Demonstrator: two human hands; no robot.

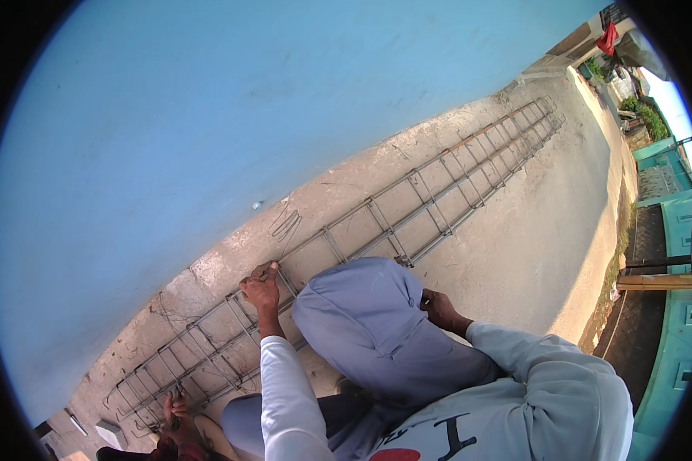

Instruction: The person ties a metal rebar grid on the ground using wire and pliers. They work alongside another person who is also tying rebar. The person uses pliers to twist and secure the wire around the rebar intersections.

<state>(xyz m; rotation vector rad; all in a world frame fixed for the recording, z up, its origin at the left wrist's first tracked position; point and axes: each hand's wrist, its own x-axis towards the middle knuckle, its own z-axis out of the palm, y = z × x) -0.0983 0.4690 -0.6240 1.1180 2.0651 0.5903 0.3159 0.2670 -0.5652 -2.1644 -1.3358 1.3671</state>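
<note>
My left hand [261,296] is closed on the upper bar of a long steel rebar cage [465,177], which lies diagonally on the concrete ground along a light blue wall. My right hand [438,307] is beside my raised grey-trousered knee [357,307], which partly hides the fingers; whether it holds anything cannot be seen. Thin loops of loose wire [287,225] lie between the cage and the wall.
Another person's hand [178,415] touches the near end of the cage at bottom left. The blue wall [231,107] runs along the left. A sunlit strip [603,253], wooden beam [650,282] and turquoise structure [673,207] are at right, with plants [652,119] farther back.
</note>
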